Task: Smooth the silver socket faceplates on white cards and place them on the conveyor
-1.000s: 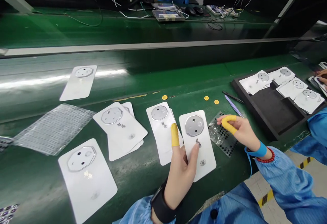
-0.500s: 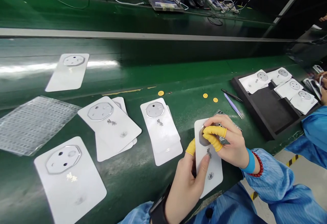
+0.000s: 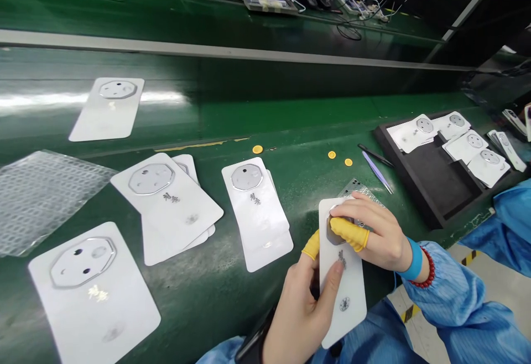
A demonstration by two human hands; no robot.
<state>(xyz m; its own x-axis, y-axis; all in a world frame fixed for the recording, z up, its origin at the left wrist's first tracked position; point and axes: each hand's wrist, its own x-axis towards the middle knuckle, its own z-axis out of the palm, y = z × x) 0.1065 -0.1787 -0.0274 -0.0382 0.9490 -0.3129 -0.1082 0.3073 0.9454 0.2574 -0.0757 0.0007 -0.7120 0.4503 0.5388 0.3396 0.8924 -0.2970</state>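
Note:
My left hand (image 3: pixel 301 311), with a yellow finger cot on one finger, grips a white card (image 3: pixel 348 303) from below and behind. My right hand (image 3: pixel 373 237) lies over the card's top end, a yellow-cotted finger pressing on its octagonal metal piece (image 3: pixel 335 230), which is mostly covered. Just behind my right hand lies a clear sheet of small black dots (image 3: pixel 357 188). Further white cards with octagonal metal pieces lie on the green belt (image 3: pixel 207 292) to the left, some stacked (image 3: pixel 255 214) (image 3: pixel 166 198).
A black foam tray (image 3: pixel 440 181) holding several cards sits at right, beside tweezers (image 3: pixel 376 165) and a dark pen-like tool (image 3: pixel 375 155). Yellow round stickers (image 3: pixel 257 149) lie on the belt. A bubble-patterned clear sheet (image 3: pixel 45 201) lies left; a blue sleeve (image 3: pixel 512 225) shows at right.
My right hand has moved from the dotted sheet onto the card's metal piece, and my left hand has lifted that card slightly. The whole view has drifted, with the belt items shifting left.

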